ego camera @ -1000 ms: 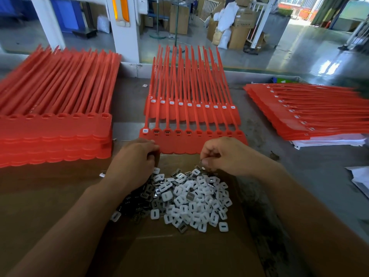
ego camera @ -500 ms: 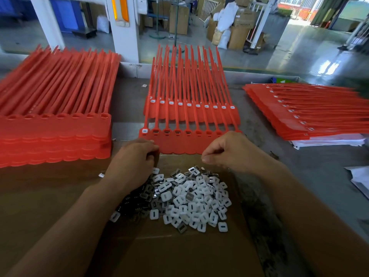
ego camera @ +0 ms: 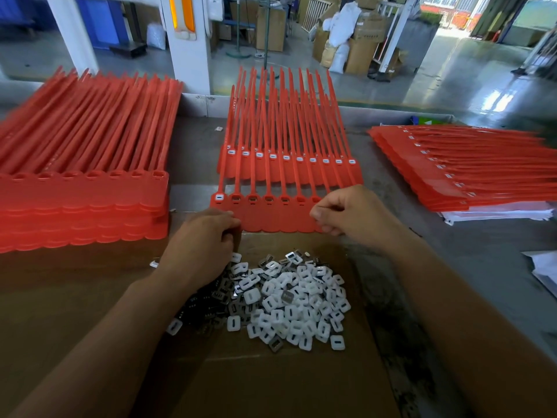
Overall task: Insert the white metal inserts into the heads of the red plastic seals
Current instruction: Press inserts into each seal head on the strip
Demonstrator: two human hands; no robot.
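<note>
Empty seal heads [ego camera: 268,200] run sideways beneath the curled right hand [ego camera: 346,211]; the curled left hand [ego camera: 205,236] rests on the inserts [ego camera: 289,300], both grips hidden.

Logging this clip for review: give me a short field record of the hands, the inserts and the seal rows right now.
Near seal row: leftmost head filled, visible others empty
Back seal row: all visible heads filled
Left hand: fingers curled, at the left side of the insert pile; contents hidden
Right hand: fingers curled, over the near row's right end; contents hidden
Pile rests on: cardboard
</note>
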